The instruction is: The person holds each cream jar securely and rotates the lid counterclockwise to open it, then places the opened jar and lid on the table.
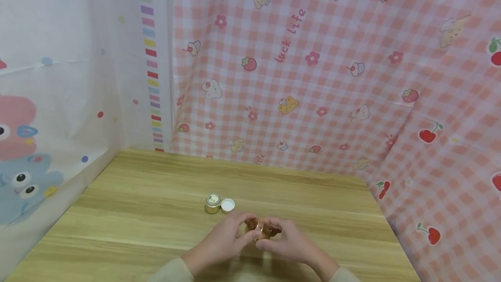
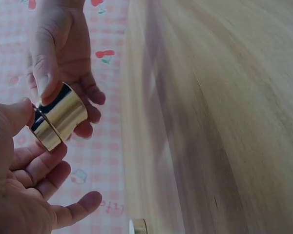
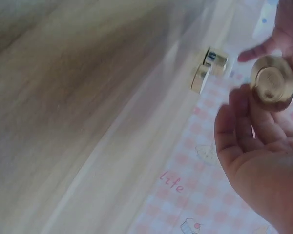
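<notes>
Head: lower centre, my left hand (image 1: 227, 235) and right hand (image 1: 288, 239) grip a gold jar (image 1: 260, 228). Left wrist: at left, fingers (image 2: 45, 163) clamped on its two sections; looks stiff, light, slippery, hold the sides. Right wrist: upper right, round end (image 3: 271, 84) showing.

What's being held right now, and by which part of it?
A gold jar: the left grip pinches its narrower section, apparently the lid; the right grip holds its wider section.
</notes>
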The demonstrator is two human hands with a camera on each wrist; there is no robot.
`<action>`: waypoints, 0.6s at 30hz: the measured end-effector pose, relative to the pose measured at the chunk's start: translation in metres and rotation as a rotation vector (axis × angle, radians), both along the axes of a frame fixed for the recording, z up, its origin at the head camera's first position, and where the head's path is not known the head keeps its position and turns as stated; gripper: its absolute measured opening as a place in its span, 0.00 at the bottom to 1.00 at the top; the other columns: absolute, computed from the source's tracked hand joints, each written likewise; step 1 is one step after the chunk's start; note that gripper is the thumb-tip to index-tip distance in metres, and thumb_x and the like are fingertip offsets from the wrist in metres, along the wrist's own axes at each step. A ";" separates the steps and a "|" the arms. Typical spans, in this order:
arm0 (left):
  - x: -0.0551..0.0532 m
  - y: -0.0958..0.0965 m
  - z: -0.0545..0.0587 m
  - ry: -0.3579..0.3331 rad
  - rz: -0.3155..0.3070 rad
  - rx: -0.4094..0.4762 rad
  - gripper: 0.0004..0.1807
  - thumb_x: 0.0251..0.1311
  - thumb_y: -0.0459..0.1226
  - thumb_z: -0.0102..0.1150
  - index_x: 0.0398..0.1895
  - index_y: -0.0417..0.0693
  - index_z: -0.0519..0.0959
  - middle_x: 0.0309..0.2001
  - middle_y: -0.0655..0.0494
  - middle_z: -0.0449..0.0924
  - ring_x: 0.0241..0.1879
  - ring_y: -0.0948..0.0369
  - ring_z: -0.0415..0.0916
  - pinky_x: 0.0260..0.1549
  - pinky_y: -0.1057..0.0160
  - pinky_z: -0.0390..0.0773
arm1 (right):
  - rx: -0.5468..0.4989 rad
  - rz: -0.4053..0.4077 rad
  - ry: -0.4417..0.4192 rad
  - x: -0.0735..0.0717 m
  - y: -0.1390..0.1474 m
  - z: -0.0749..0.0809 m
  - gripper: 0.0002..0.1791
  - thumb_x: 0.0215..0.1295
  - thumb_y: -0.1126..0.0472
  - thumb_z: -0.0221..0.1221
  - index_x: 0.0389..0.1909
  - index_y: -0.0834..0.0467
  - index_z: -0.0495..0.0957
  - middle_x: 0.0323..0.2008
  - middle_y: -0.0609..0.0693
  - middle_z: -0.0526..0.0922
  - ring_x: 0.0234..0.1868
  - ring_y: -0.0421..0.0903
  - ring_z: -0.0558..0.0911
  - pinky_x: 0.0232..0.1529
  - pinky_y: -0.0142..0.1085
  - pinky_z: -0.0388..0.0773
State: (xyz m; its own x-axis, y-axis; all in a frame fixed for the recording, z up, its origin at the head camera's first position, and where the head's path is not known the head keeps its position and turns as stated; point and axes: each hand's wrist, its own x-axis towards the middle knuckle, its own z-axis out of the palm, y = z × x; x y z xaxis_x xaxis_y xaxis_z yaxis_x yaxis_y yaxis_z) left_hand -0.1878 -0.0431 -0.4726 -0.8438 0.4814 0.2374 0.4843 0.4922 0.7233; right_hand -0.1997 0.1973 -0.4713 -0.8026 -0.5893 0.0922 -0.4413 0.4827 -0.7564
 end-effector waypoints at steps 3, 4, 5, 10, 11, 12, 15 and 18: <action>0.001 -0.003 0.002 -0.018 -0.014 0.005 0.31 0.75 0.58 0.60 0.66 0.44 0.80 0.59 0.51 0.82 0.42 0.66 0.75 0.40 0.68 0.79 | -0.013 0.020 -0.047 -0.001 0.002 0.002 0.09 0.70 0.46 0.70 0.42 0.44 0.83 0.39 0.40 0.86 0.43 0.35 0.82 0.48 0.34 0.81; 0.001 -0.005 0.004 -0.018 -0.018 0.002 0.32 0.74 0.58 0.61 0.66 0.44 0.79 0.59 0.51 0.82 0.45 0.65 0.77 0.41 0.67 0.80 | -0.015 0.021 -0.047 -0.001 0.003 0.002 0.08 0.70 0.46 0.70 0.41 0.43 0.83 0.38 0.40 0.85 0.43 0.35 0.82 0.48 0.35 0.81; 0.000 -0.006 0.005 -0.018 -0.023 -0.003 0.32 0.73 0.58 0.62 0.67 0.44 0.79 0.60 0.51 0.82 0.49 0.62 0.78 0.44 0.65 0.82 | -0.016 0.017 -0.048 -0.001 0.003 0.002 0.08 0.70 0.45 0.70 0.42 0.43 0.83 0.38 0.39 0.85 0.43 0.35 0.82 0.48 0.34 0.81; -0.002 -0.013 0.009 0.053 -0.057 -0.054 0.31 0.71 0.54 0.67 0.71 0.49 0.78 0.66 0.53 0.82 0.65 0.53 0.79 0.62 0.50 0.84 | -0.042 -0.029 -0.046 0.003 0.004 0.002 0.16 0.68 0.47 0.72 0.53 0.45 0.86 0.40 0.40 0.88 0.43 0.36 0.83 0.48 0.33 0.81; -0.002 -0.014 0.010 0.077 -0.064 -0.065 0.31 0.71 0.52 0.67 0.72 0.49 0.78 0.66 0.53 0.82 0.66 0.53 0.79 0.64 0.48 0.82 | -0.048 -0.037 -0.045 0.004 0.004 0.002 0.18 0.68 0.47 0.72 0.56 0.46 0.86 0.41 0.41 0.88 0.44 0.36 0.83 0.48 0.33 0.82; -0.003 -0.014 0.012 0.100 -0.074 -0.071 0.30 0.71 0.51 0.68 0.71 0.50 0.78 0.67 0.54 0.82 0.66 0.54 0.79 0.65 0.48 0.82 | -0.050 -0.042 -0.042 0.005 0.004 0.003 0.20 0.67 0.48 0.72 0.57 0.48 0.86 0.42 0.42 0.89 0.45 0.36 0.83 0.49 0.34 0.82; -0.003 -0.016 0.014 0.177 -0.102 -0.078 0.27 0.70 0.47 0.69 0.69 0.50 0.80 0.64 0.56 0.85 0.64 0.56 0.80 0.64 0.50 0.82 | -0.044 -0.042 -0.034 0.006 0.003 0.006 0.23 0.67 0.47 0.73 0.60 0.50 0.85 0.45 0.42 0.90 0.46 0.35 0.83 0.51 0.38 0.83; -0.003 -0.015 0.015 0.256 -0.111 -0.082 0.25 0.69 0.46 0.70 0.67 0.49 0.82 0.61 0.56 0.87 0.60 0.58 0.81 0.61 0.53 0.83 | -0.024 -0.016 -0.019 0.005 0.002 0.009 0.22 0.67 0.48 0.73 0.59 0.49 0.86 0.43 0.40 0.89 0.44 0.34 0.82 0.51 0.38 0.83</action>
State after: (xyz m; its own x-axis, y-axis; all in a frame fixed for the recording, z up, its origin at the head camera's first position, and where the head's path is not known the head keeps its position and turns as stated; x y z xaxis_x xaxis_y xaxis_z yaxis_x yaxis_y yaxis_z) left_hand -0.1912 -0.0585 -0.4577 -0.7026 0.5936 0.3924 0.7001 0.4780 0.5305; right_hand -0.1946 0.1990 -0.4626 -0.8134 -0.5746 0.0907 -0.4193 0.4712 -0.7760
